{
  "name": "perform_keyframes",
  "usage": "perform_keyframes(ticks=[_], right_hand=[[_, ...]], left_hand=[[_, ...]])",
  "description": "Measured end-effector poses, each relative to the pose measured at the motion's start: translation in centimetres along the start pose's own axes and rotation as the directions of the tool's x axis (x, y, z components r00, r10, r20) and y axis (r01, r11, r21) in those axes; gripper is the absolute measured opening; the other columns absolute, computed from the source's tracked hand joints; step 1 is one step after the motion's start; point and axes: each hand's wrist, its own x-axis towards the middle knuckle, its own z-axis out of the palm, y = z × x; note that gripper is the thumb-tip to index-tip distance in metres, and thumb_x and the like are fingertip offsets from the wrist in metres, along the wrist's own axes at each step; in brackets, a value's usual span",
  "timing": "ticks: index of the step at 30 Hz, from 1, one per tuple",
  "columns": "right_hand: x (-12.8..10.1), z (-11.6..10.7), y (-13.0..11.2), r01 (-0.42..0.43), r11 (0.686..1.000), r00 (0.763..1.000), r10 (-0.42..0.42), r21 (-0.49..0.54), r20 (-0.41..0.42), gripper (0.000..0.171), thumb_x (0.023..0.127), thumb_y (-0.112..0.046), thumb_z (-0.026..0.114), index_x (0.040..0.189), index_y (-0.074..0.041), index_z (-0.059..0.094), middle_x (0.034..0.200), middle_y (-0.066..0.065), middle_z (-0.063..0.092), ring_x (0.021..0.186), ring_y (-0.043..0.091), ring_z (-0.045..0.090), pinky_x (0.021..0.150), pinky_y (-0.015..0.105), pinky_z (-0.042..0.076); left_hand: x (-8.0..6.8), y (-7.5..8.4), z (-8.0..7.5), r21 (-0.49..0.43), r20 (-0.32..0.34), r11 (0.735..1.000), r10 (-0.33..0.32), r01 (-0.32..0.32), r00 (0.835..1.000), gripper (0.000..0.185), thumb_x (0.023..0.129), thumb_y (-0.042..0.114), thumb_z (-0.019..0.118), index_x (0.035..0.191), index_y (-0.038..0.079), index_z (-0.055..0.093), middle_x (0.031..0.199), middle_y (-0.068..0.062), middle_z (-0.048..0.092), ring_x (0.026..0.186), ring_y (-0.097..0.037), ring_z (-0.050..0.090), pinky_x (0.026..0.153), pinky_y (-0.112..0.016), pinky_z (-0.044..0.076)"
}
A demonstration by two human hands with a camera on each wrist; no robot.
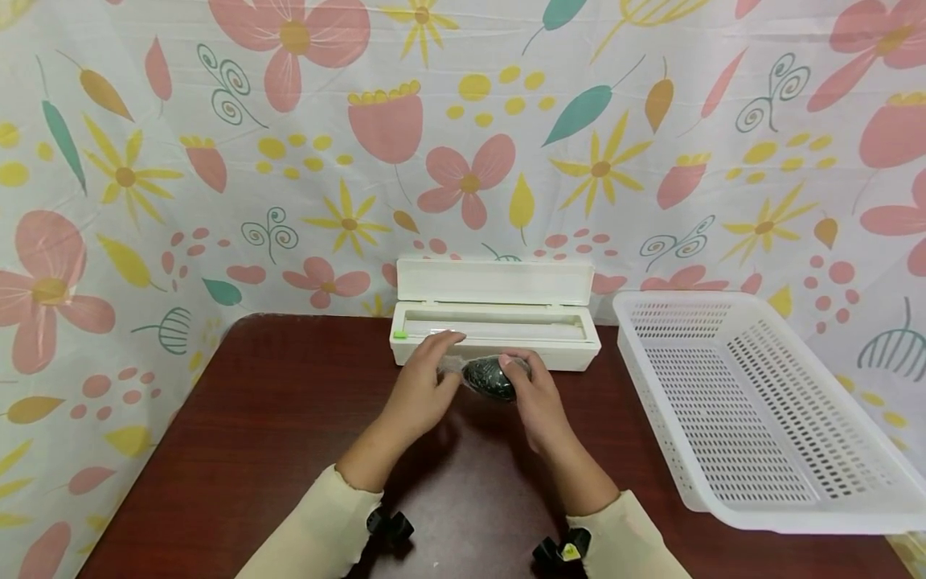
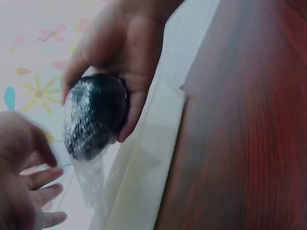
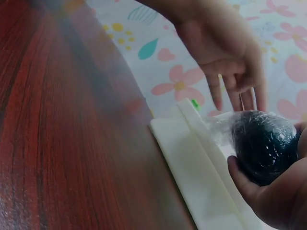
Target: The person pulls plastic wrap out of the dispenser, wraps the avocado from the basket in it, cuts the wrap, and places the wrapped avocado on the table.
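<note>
A dark, egg-shaped object (image 1: 489,378) wrapped in clear cling film sits in my right hand (image 1: 522,378), whose fingers and thumb curl round it just in front of the open white film dispenser (image 1: 499,326). In the right wrist view the object (image 3: 263,143) shines under the film, cupped in the right hand (image 3: 268,191). My left hand (image 1: 443,347) is beside it with straight fingers (image 3: 240,98) over the dispenser's slot. A loose tail of film (image 2: 91,179) hangs from the object (image 2: 93,117) toward the left hand (image 2: 29,184).
The dark red wooden table (image 1: 275,434) holds the dispenser at its back edge and a white perforated basket (image 1: 752,402) on the right. A floral cloth (image 1: 217,161) hangs behind. Small black wrist mounts (image 1: 391,524) show at both sleeves.
</note>
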Motion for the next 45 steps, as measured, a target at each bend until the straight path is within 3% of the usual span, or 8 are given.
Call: perform_keyframes(ticks=[4,7,15,22,27,32,36,45], right_hand=[[0.1,-0.2,-0.1,0.002,1.0,1.0,-0.003,-0.028,-0.028,0.04,0.103,-0.035,0.057,0.133,-0.008,0.056,0.138,0.007,0.053,0.12,0.019,0.049,0.098,0.035,0.041],[0.2,-0.3,-0.1,0.003,1.0,0.999,-0.003,0.004,-0.045,0.041,0.104,-0.034,0.056,0.134,-0.006,0.054,0.14,0.008,0.05,0.124,0.02,0.045,0.103,0.039,0.037],[0.0,-0.3,-0.4,0.025,0.999,0.999,-0.024,0.035,-0.029,0.038,0.105,-0.029,0.054,0.134,-0.006,0.053,0.14,0.011,0.048,0.124,0.02,0.045,0.105,0.037,0.036],[-0.1,0.0,-0.3,0.059,0.997,0.997,-0.057,0.054,-0.042,0.032,0.103,-0.025,0.057,0.13,-0.008,0.057,0.125,0.008,0.056,0.106,0.015,0.057,0.088,0.023,0.05],[-0.2,0.2,-0.2,0.081,0.996,0.996,-0.08,0.024,-0.047,0.032,0.103,-0.027,0.058,0.13,-0.01,0.06,0.12,0.007,0.06,0.104,0.013,0.059,0.089,0.023,0.049],[-0.3,0.3,0.0,0.09,0.996,0.995,-0.091,-0.028,-0.04,0.035,0.103,-0.033,0.058,0.132,-0.015,0.062,0.13,0.007,0.06,0.114,0.016,0.054,0.1,0.033,0.042],[-0.5,0.4,0.0,0.112,0.993,0.993,-0.113,-0.048,-0.023,0.037,0.104,-0.033,0.056,0.136,-0.017,0.059,0.138,0.007,0.058,0.12,0.017,0.053,0.102,0.035,0.042],[-0.7,0.5,0.0,0.161,0.986,0.987,-0.162,0.044,0.022,0.041,0.107,-0.027,0.05,0.144,-0.01,0.052,0.142,0.01,0.058,0.122,0.01,0.056,0.094,0.018,0.048]], left_hand=[[-0.1,0.7,0.0,-0.136,-0.102,0.99,-0.048,0.034,0.994,0.041,0.099,0.005,0.049,0.137,0.014,0.061,0.133,-0.004,0.064,0.107,-0.02,0.064,0.095,-0.037,0.054],[-0.2,1.1,-0.1,-0.167,-0.126,0.985,-0.072,0.05,0.989,0.031,0.104,0.014,0.05,0.131,0.011,0.066,0.123,-0.003,0.068,0.109,-0.018,0.067,0.094,-0.036,0.056],[-0.4,1.1,0.1,-0.149,-0.026,0.971,-0.192,0.186,0.981,0.042,0.109,0.036,0.044,0.129,0.007,0.067,0.117,-0.006,0.067,0.107,-0.02,0.065,0.095,-0.04,0.052],[-0.4,1.1,0.6,-0.15,-0.026,0.973,-0.183,0.177,0.983,0.042,0.108,0.036,0.046,0.126,0.006,0.069,0.126,-0.008,0.064,0.122,-0.023,0.06,0.107,-0.044,0.047],[-0.7,1.5,1.1,-0.201,0.019,0.962,-0.183,0.183,0.983,0.045,0.108,0.038,0.044,0.133,0.007,0.065,0.135,-0.007,0.061,0.132,-0.024,0.055,0.114,-0.046,0.042],[-1.0,1.6,1.7,-0.294,0.109,0.913,-0.262,0.283,0.959,0.056,0.107,0.049,0.039,0.148,0.014,0.052,0.151,-0.006,0.053,0.144,-0.026,0.045,0.119,-0.051,0.035],[-0.9,1.4,2.0,-0.433,0.147,0.838,-0.299,0.333,0.943,0.055,0.107,0.047,0.041,0.15,0.014,0.049,0.153,-0.009,0.05,0.142,-0.032,0.046,0.117,-0.055,0.036],[-0.3,0.8,2.2,-0.614,0.18,0.722,-0.264,0.318,0.947,0.039,0.105,0.028,0.053,0.137,0.007,0.061,0.139,-0.011,0.06,0.124,-0.02,0.056,0.109,-0.046,0.043]])
